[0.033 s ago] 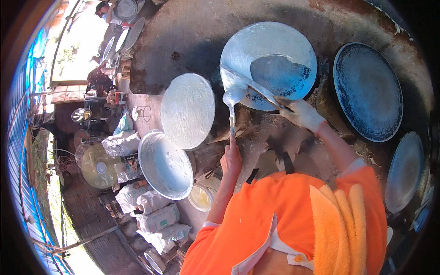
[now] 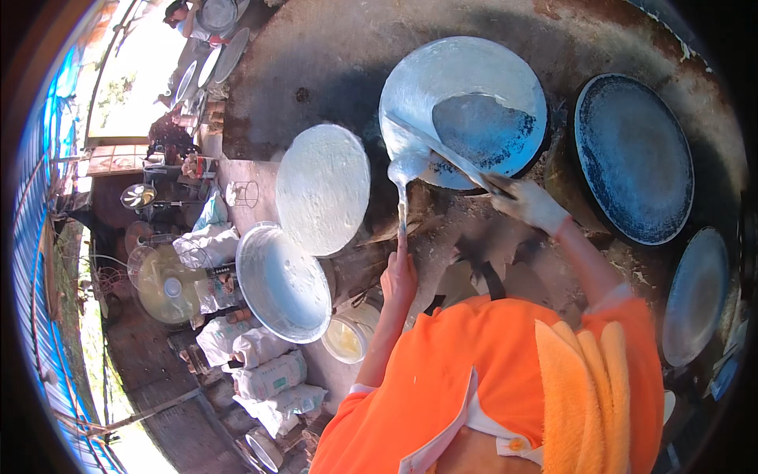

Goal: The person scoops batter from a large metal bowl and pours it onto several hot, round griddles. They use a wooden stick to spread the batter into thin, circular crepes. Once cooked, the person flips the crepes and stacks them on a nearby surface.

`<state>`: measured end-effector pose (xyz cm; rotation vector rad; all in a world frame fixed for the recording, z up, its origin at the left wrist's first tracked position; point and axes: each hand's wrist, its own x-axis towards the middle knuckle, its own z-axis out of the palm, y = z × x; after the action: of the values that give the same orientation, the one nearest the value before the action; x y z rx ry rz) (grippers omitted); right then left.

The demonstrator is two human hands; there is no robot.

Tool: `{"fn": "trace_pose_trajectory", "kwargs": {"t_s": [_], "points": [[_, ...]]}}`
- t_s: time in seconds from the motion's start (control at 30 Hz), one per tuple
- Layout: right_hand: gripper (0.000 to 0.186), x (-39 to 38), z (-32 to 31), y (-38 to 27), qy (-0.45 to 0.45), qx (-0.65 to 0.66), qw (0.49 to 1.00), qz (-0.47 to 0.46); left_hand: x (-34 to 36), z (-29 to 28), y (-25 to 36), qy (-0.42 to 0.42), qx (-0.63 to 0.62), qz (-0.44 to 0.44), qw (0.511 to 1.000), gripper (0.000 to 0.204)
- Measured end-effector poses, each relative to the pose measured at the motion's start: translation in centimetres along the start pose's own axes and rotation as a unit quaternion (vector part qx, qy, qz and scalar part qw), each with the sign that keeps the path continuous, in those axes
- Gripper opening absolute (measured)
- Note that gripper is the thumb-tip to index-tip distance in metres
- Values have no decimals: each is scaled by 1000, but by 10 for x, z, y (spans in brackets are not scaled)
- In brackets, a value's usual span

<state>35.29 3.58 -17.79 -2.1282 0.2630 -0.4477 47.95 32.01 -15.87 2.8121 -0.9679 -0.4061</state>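
Observation:
A large round pan (image 2: 482, 130) is coated with pale batter around a dark bare patch at its lower right. My left hand (image 2: 399, 278) is closed around the handle of a ladle (image 2: 406, 167), whose batter-covered bowl is at the pan's near left edge. In my right hand (image 2: 527, 204), which looks whitish, perhaps gloved, is a long flat scraper (image 2: 446, 153). It lies slantwise over the pan, its far end in the batter close to the ladle. Whether the scraper touches the ladle, I cannot tell.
Left of the pan are a round tray of pale batter (image 2: 322, 189) and a metal basin (image 2: 284, 284). Two dark round griddles, one nearer (image 2: 634, 158) and one lower (image 2: 696, 296), are at the right. White sacks (image 2: 272, 375), a fan (image 2: 170, 286) and a bucket (image 2: 347, 338) stand left.
My right hand has drawn slightly right and nearer, pulling the scraper with it. The ladle has shifted a little to the right. Both hands keep their hold.

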Motion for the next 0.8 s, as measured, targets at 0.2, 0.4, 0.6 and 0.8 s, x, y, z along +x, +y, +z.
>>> {"fn": "trace_pose_trajectory", "kwargs": {"t_s": [0.2, 0.4, 0.6, 0.8], "points": [[38, -85, -11, -51, -8, 430, 817, 384, -3, -64, -48, -44, -462, 142, 874, 51], [27, 16, 200, -67, 92, 564, 752, 327, 68, -130, -53, -52, -659, 177, 729, 52], [24, 49, 266, -80, 318, 559, 676, 359, 52, -118, -132, -85, -665, 70, 739, 60], [30, 86, 310, -47, 281, 464, 759, 360, 33, -106, -162, -156, -717, 51, 677, 61]]}}
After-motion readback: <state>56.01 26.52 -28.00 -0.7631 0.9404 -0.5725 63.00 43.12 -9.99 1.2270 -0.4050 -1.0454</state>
